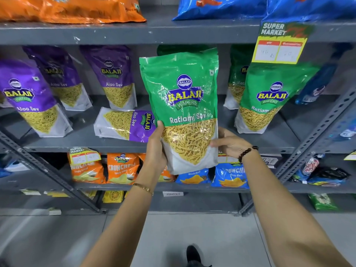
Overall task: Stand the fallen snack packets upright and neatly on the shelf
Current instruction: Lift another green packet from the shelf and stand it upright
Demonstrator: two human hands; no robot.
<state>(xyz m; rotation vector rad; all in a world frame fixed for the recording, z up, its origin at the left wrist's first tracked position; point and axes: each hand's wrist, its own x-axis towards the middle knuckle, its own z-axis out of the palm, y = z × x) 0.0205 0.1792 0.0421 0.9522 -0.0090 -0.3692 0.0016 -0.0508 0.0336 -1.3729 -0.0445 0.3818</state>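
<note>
A green Ratlami Sev packet is held upright in front of the middle shelf. My left hand grips its lower left edge, and my right hand holds its lower right side. A purple Aloo Sev packet lies on its side on the shelf, just left of the held packet. Three purple Aloo Sev packets stand upright further left. Two green Ratlami Sev packets stand to the right, and another green one is partly hidden behind the held packet.
A yellow price tag hangs from the shelf above at the right. Orange and blue Crunchem packets fill the shelf below. Slanted grey metal braces flank the bay. My shoe is on the floor.
</note>
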